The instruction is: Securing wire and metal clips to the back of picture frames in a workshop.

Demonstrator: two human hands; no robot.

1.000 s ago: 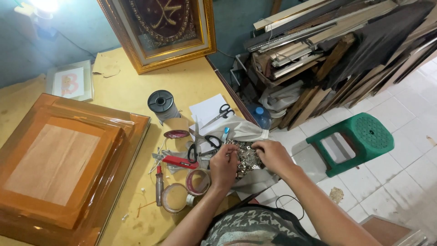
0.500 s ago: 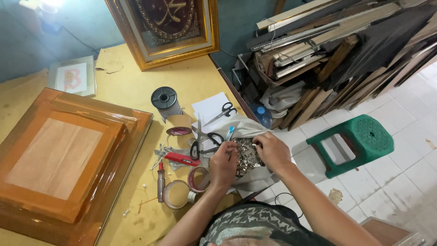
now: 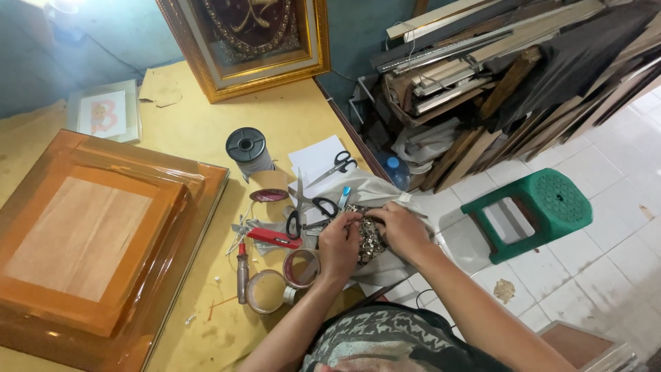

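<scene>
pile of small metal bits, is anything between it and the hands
Nothing visible. Both the left hand and right hand already touch the pile of small metal bits on the grey cloth.

- The left hand [image 3: 339, 242] and the right hand [image 3: 401, 229] cover most of the small glittering object [image 3: 370, 242]; what it is cannot be told.
- The top edge cuts off the gold picture frame [image 3: 275, 67].
- The wrapped wooden frame [image 3: 96, 234] runs out at the bottom-left edge.
- The blue bottle [image 3: 396, 171] is partly hidden behind the table edge.
</scene>
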